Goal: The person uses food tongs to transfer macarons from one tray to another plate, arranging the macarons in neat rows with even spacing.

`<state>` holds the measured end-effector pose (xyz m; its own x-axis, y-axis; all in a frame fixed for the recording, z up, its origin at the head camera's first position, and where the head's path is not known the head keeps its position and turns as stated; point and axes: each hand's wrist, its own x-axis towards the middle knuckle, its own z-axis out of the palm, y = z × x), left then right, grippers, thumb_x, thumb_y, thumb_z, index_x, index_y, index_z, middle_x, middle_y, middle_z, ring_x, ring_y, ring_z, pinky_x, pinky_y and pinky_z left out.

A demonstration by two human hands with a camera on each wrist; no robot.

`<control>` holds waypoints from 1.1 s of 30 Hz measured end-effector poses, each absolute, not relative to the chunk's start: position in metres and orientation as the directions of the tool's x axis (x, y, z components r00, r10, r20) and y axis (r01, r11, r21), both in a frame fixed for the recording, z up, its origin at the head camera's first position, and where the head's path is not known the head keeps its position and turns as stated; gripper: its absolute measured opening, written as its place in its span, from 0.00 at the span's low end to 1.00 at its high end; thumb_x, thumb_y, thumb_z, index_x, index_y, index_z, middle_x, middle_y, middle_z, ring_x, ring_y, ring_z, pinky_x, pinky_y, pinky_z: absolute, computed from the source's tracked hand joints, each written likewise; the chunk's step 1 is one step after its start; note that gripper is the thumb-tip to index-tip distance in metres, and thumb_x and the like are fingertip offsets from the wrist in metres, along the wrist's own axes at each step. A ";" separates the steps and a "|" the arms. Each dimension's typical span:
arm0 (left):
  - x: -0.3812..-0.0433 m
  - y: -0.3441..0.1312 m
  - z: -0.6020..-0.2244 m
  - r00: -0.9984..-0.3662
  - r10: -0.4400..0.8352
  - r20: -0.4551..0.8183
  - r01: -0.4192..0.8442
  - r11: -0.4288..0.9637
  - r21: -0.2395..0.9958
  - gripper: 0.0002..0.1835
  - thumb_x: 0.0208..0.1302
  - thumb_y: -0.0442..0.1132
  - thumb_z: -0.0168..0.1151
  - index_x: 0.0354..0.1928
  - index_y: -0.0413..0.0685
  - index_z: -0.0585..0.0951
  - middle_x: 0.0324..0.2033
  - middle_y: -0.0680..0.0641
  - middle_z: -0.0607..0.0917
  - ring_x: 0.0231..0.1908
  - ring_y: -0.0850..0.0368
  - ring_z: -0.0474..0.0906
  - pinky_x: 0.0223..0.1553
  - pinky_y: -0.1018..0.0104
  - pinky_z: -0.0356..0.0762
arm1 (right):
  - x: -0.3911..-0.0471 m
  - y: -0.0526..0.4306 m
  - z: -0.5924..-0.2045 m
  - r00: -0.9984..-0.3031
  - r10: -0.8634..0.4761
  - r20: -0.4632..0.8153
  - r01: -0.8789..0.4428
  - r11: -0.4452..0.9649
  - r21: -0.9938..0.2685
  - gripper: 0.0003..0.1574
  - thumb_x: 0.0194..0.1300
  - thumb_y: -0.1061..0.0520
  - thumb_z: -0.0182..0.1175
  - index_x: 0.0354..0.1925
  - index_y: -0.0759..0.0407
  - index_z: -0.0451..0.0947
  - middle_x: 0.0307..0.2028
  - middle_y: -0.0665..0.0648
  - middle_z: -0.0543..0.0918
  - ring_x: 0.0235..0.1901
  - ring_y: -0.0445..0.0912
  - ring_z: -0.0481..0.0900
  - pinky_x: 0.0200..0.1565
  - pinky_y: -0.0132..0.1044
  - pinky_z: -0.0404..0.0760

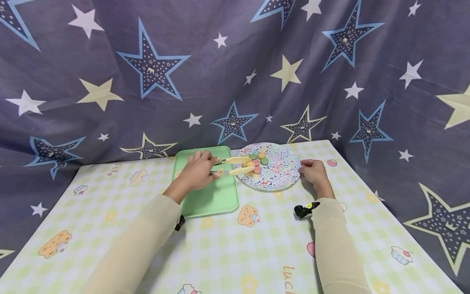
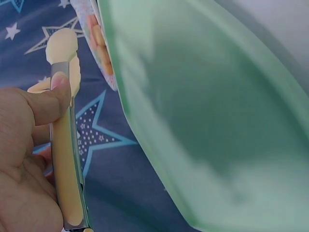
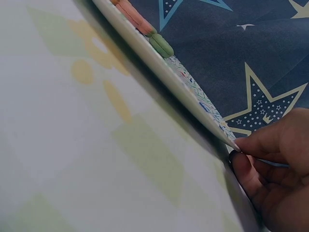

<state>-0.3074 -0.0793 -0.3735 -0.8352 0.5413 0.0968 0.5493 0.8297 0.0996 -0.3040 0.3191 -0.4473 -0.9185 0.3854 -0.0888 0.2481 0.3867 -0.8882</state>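
My left hand (image 1: 196,171) grips a pair of tongs (image 1: 241,171) with yellow tips, reaching over the green tray (image 1: 220,200). Those tips are spread and extend right, over the left side of a colourfully speckled round plate (image 1: 284,167). Several small macarons, pink, yellow and green, are grouped there; a green macaron (image 1: 264,161) lies on the group's right side. In the left wrist view the thumb (image 2: 60,92) presses along one arm of the tongs. At the plate's right rim, my right hand (image 1: 315,171) pinches the edge between thumb and fingers, clearly seen in the right wrist view.
Tray and plate sit side by side near the back of a table with a green-checked cloth (image 1: 121,228). A dark star-patterned curtain (image 1: 205,81) hangs right behind them. A black wrist device (image 1: 305,210) shows at the right sleeve.
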 end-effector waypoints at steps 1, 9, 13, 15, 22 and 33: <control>-0.308 -0.077 -0.374 -0.835 0.541 0.099 0.549 0.830 0.099 0.33 0.71 0.52 0.65 0.72 0.46 0.74 0.55 0.45 0.72 0.49 0.47 0.60 0.51 0.52 0.58 | -0.304 0.319 -0.447 -0.918 0.386 -0.090 0.249 0.385 -0.889 0.24 0.70 0.66 0.57 0.62 0.70 0.77 0.54 0.67 0.80 0.45 0.50 0.80 0.44 0.36 0.79; -0.310 -0.058 -0.376 -0.833 0.547 0.085 0.554 0.827 0.094 0.32 0.71 0.53 0.65 0.71 0.46 0.75 0.56 0.45 0.72 0.50 0.48 0.60 0.52 0.53 0.58 | -0.305 0.319 -0.448 -0.919 0.386 -0.084 0.247 0.395 -0.885 0.24 0.70 0.65 0.57 0.62 0.69 0.78 0.56 0.67 0.79 0.50 0.53 0.77 0.48 0.39 0.77; -0.311 -0.050 -0.377 -0.827 0.557 0.081 0.563 0.821 0.101 0.32 0.72 0.53 0.64 0.72 0.46 0.74 0.55 0.46 0.72 0.49 0.48 0.60 0.52 0.54 0.58 | -0.305 0.319 -0.448 -0.919 0.385 -0.087 0.250 0.397 -0.883 0.24 0.70 0.65 0.57 0.63 0.69 0.77 0.56 0.67 0.79 0.50 0.53 0.77 0.48 0.40 0.78; -0.312 -0.047 -0.378 -0.824 0.561 0.083 0.567 0.818 0.101 0.33 0.72 0.53 0.64 0.72 0.45 0.73 0.54 0.46 0.72 0.49 0.49 0.60 0.51 0.55 0.58 | -0.304 0.319 -0.448 -0.920 0.384 -0.080 0.246 0.404 -0.881 0.24 0.70 0.65 0.57 0.63 0.69 0.77 0.56 0.67 0.79 0.50 0.53 0.77 0.48 0.39 0.78; -0.316 -0.034 -0.384 -0.817 0.572 0.081 0.577 0.812 0.086 0.32 0.72 0.53 0.64 0.71 0.46 0.75 0.53 0.47 0.71 0.50 0.49 0.60 0.53 0.54 0.59 | -0.304 0.320 -0.449 -0.920 0.385 -0.080 0.241 0.391 -0.889 0.24 0.70 0.66 0.57 0.63 0.69 0.77 0.56 0.68 0.79 0.49 0.53 0.78 0.48 0.40 0.78; -0.318 -0.016 -0.388 -0.826 0.561 0.051 0.564 0.822 0.083 0.32 0.72 0.52 0.64 0.72 0.46 0.73 0.55 0.46 0.71 0.51 0.49 0.59 0.54 0.55 0.59 | -0.306 0.320 -0.447 -0.920 0.380 -0.100 0.251 0.373 -0.893 0.24 0.70 0.65 0.56 0.63 0.69 0.77 0.55 0.67 0.79 0.47 0.52 0.79 0.49 0.40 0.79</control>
